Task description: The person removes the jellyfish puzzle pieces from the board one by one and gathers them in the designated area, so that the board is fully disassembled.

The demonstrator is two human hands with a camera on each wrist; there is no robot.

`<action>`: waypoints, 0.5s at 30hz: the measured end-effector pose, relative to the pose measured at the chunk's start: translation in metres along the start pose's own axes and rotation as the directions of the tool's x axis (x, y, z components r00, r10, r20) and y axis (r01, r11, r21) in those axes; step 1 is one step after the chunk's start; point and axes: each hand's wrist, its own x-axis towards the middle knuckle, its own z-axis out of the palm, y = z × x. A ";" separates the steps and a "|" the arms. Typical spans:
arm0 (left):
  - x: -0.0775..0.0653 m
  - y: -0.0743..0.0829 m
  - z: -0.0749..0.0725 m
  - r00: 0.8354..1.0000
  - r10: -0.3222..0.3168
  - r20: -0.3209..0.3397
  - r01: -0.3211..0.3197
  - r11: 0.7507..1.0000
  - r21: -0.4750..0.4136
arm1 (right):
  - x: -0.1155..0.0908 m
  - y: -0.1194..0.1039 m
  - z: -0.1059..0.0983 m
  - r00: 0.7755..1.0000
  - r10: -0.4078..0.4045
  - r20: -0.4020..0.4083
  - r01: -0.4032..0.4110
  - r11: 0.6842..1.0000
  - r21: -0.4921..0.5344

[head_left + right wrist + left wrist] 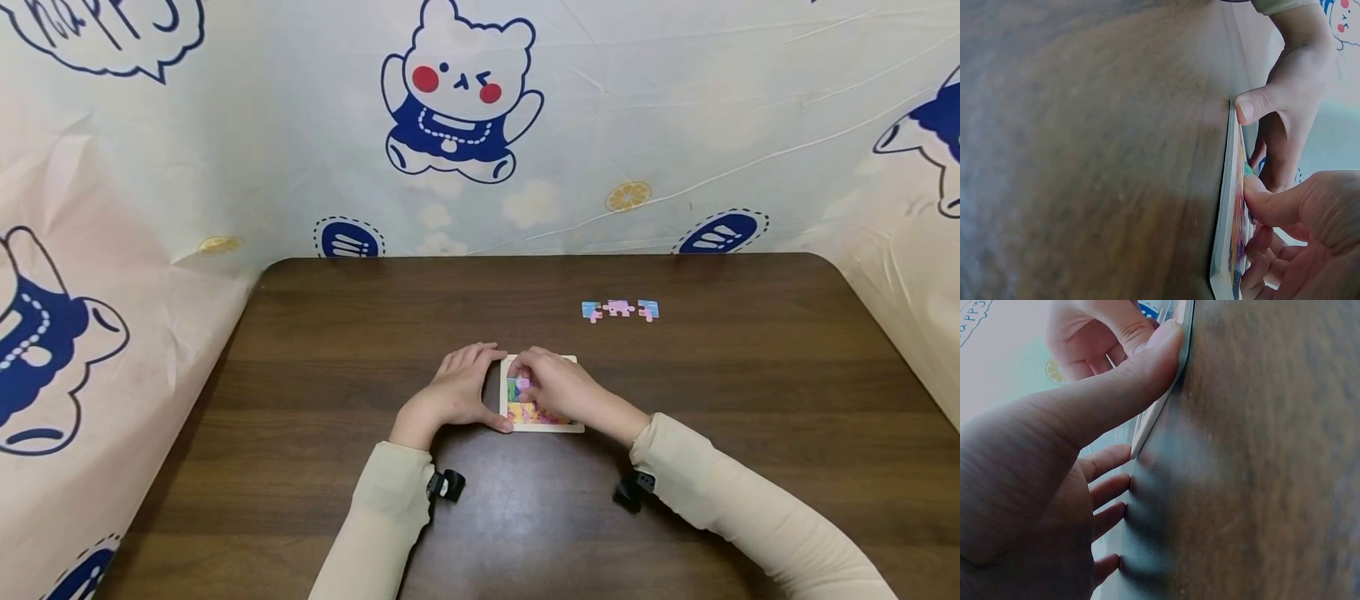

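A small jigsaw puzzle board point(504, 392) with a pale rim lies on the table, its lower part filled with bright printed pieces. My left hand point(459, 394) is spread along the board's left side; the thumb rests on the near left corner and the fingertips reach the table and the far left corner. Above the board, my right hand point(558, 385) pinches a puzzle piece point(522, 385) at the board's left part, its thumb and fingers bent down to the surface. The right hand hides much of the board. In the right wrist view the thumb touches the board's printed face point(1237, 212).
Three loose jigsaw pieces point(619, 308), pink and blue, lie in a row beyond the board to the right. The brown wooden table point(337, 333) ends at a printed cloth backdrop point(585, 125). Black wrist cameras point(450, 485) sit at both cuffs.
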 end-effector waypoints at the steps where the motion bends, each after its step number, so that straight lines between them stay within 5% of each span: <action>1: 0.000 0.000 0.000 1.000 -0.001 0.001 0.001 1.000 -0.003 | 0.000 0.000 0.000 1.000 0.000 0.000 0.000 1.000 0.001; 15: -0.001 0.002 -0.001 1.000 -0.003 -0.002 0.003 1.000 0.001 | 0.000 0.002 -0.001 1.000 -0.005 0.021 0.003 0.996 0.086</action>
